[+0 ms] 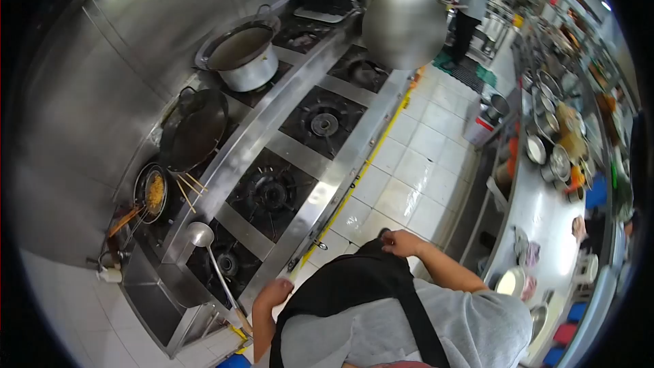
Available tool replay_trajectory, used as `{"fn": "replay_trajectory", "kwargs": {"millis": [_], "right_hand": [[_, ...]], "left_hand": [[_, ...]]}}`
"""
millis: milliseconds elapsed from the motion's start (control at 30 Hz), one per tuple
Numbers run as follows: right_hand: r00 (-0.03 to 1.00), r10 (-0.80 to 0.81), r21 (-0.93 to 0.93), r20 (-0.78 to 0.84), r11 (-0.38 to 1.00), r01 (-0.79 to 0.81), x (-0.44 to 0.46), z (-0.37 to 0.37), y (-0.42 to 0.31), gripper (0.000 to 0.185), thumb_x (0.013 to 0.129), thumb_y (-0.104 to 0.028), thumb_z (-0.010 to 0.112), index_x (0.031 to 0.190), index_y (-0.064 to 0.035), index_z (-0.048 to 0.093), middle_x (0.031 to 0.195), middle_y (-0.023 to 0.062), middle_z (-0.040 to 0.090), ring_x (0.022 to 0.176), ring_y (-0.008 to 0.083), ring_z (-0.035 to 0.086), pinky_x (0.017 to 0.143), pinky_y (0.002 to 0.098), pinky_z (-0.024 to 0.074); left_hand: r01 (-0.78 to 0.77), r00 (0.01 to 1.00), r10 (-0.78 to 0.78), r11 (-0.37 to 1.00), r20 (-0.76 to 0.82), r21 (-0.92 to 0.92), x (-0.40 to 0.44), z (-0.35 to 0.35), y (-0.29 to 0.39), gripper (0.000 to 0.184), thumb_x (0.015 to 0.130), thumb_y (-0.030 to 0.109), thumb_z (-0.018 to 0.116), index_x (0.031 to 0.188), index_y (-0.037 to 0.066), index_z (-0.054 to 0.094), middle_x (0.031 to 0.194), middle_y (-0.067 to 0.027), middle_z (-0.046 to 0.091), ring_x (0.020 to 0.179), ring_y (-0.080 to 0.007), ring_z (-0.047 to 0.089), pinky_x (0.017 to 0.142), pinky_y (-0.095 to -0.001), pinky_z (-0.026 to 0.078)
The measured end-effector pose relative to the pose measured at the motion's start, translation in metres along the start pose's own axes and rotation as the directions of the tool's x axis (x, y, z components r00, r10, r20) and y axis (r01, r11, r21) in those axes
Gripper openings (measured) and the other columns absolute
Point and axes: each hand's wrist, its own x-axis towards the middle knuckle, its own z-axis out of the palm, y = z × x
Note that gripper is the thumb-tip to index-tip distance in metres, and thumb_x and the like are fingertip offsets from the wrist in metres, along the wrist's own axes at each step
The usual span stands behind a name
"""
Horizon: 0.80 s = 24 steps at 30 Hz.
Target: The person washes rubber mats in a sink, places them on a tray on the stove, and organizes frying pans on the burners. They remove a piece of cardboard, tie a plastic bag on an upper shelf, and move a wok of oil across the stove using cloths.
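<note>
A black apron (340, 274) is being worn over a grey shirt (470, 310) in front of a steel stove (294, 152). The front edge of the apron is being touched by the right hand (402, 243), whose fingers are being held curled inward; whether the cloth is being pinched between them cannot be told. The left hand (275, 292) is being held low near the front of the stove, its fingers bent and close together; whether anything is being gripped there cannot be told. Just beside that hand, a long-handled ladle (200, 234) is lying over the nearest burner (223, 259), its bowl pointing away from the body and its handle running back toward the left forearm.

Along the back of the stove, a round strainer (144, 180) is resting with yellow food (156, 194) inside. Wooden sticks (187, 196) are lying next to it, near a black wok (194, 129). Farther along, a silvery pot (251, 78) is being topped by a wide pan (238, 48). On the right, bowls and other kitchenware are being supported by a long counter (553, 232). At the far end, another person (475, 0) is standing near the stove.
</note>
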Motion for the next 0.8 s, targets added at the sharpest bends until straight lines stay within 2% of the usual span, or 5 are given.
{"fn": "replay_trajectory", "kwargs": {"millis": [67, 333, 467, 700, 800], "right_hand": [[0.997, -0.043, 0.001, -0.056, 0.999, 0.043, 0.015, -0.017, 0.021, 0.043, 0.091, -0.032, 0.073, 0.123, -0.0043, 0.07, 0.106, 0.0203, 0.075, 0.104, 0.037, 0.071, 0.093, 0.0446, 0.056], [0.998, 0.041, 0.364, -0.038, 0.931, -0.025, -0.011, -0.088, 0.135, 0.036, 0.097, -0.026, 0.07, 0.125, -0.0028, 0.07, 0.117, 0.0207, 0.075, 0.108, 0.0328, 0.072, 0.094, 0.0406, 0.0556], [0.97, 0.244, 0.531, 0.006, 0.821, -0.21, -0.024, -0.15, 0.171, 0.039, 0.097, -0.017, 0.072, 0.131, 0.0008, 0.066, 0.123, 0.0122, 0.074, 0.106, 0.0209, 0.07, 0.094, 0.0353, 0.0551], [0.902, 0.42, 0.644, -0.105, 0.72, -0.26, 0.034, -0.157, 0.3, 0.04, 0.092, -0.021, 0.075, 0.125, 0.0006, 0.07, 0.113, 0.016, 0.077, 0.102, 0.0272, 0.072, 0.092, 0.0377, 0.0542], [0.821, 0.552, 0.709, -0.147, 0.638, -0.302, 0.043, -0.212, 0.308, 0.038, 0.095, -0.025, 0.072, 0.124, 0.0001, 0.07, 0.109, 0.0157, 0.077, 0.101, 0.0266, 0.073, 0.09, 0.0381, 0.0538]], "left_hand": [[-0.112, 0.966, 0.093, 0.992, -0.243, -0.065, 0.033, -0.024, 0.065, 0.037, 0.095, 0.034, 0.067, 0.112, 0.002, 0.072, 0.105, -0.0219, 0.076, 0.1, -0.041, 0.072, 0.086, -0.0457, 0.056], [-0.274, 0.906, 0.362, 0.897, -0.221, 0.345, 0.194, -0.112, 0.284, 0.04, 0.095, 0.033, 0.068, 0.12, 0.001, 0.07, 0.11, -0.0241, 0.074, 0.101, -0.0427, 0.071, 0.088, -0.0505, 0.056], [-0.399, 0.86, 0.418, 0.909, -0.293, 0.125, 0.279, -0.131, 0.372, 0.035, 0.093, 0.034, 0.072, 0.105, 0.001, 0.072, 0.087, -0.0192, 0.074, 0.08, -0.0341, 0.072, 0.072, -0.0458, 0.055], [-0.488, 0.755, 0.446, 0.872, -0.48, 0.042, 0.484, -0.248, 0.522, 0.041, 0.1, 0.041, 0.07, 0.089, 0.002, 0.074, 0.071, -0.012, 0.065, 0.066, -0.0215, 0.059, 0.064, -0.0402, 0.049], [-0.467, 0.671, 0.405, 0.881, -0.621, 0.07, 0.611, -0.336, 0.581, 0.047, 0.1, 0.045, 0.067, 0.085, 0.0, 0.072, 0.075, -0.0176, 0.069, 0.072, -0.0324, 0.065, 0.067, -0.0457, 0.05]]}}
